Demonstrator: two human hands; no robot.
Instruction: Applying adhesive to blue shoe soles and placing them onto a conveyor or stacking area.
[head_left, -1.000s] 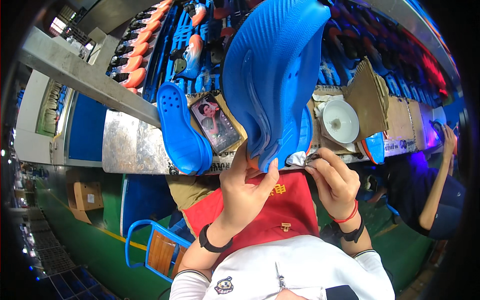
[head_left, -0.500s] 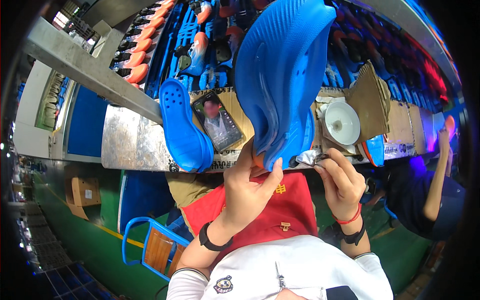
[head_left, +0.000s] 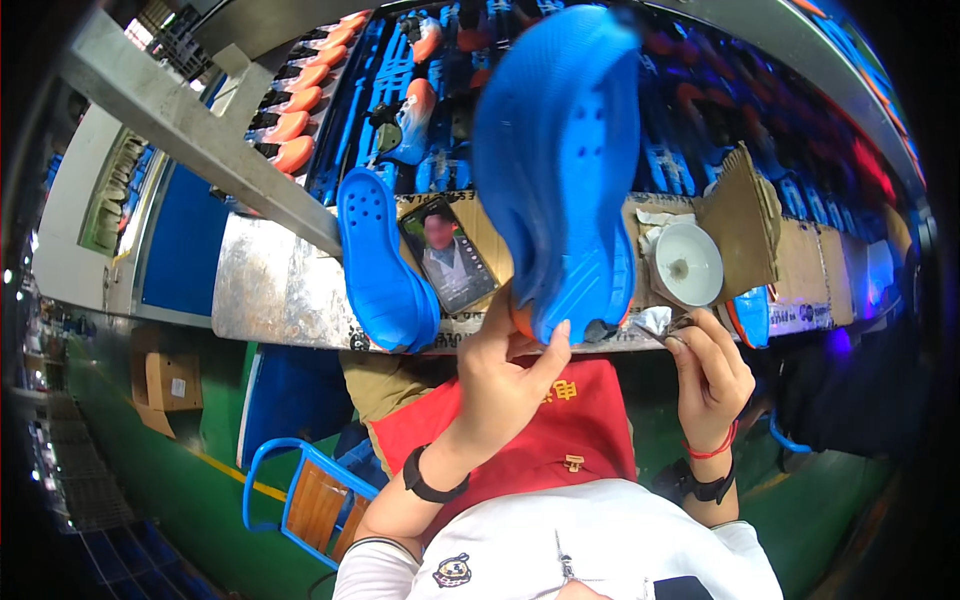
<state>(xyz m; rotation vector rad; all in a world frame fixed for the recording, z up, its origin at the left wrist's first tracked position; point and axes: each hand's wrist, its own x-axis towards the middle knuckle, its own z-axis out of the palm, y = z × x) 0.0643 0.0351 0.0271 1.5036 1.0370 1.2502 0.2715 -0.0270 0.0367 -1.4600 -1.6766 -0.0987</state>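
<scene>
My left hand grips the near end of a large blue foam shoe sole, thumb on one side and fingers behind. The sole stands tilted up over the bench, its far end blurred. An orange patch shows at its near end. To the right, my right hand pinches a thin dark tool with a small white wad at its tip, apart from the sole. Left of the held sole, more blue soles lie on the bench beside a phone showing a person.
A white bowl with residue sits right of the sole, by a bent cardboard piece. A blue-and-orange sole lies near the bench edge. Behind are racks of shoe parts. A metal post slants at left; a chair stands lower left.
My right hand has moved right, taking the white wad away from the sole's near end. The sole has turned slightly in my left hand. At far right, another person's raised arm has left view.
</scene>
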